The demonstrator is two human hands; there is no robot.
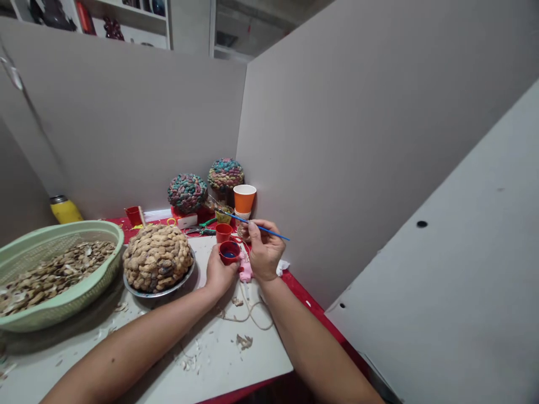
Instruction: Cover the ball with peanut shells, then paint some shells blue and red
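My left hand [222, 273] is closed around a small red cup [229, 259] with dark blue liquid inside. In my right hand [268, 252] I pinch a thin blue paintbrush [269, 230], its bristle end pointing up and left, above and apart from the cup. A second red cup [223, 233] stands just behind the held one. To the left of my left hand, a large ball covered in peanut shells [158, 257] rests in a metal bowl [147, 294]; a few shells on its front look dark.
A green basket [115, 247] of shells stands at left. Behind are painted shell balls [187, 192], an orange paper cup [245, 199], green-handled pliers [206, 225] and a yellow bottle [66, 210]. A pink glue gun [245, 270] with its cord lies beside my hands. Grey partitions enclose the table.
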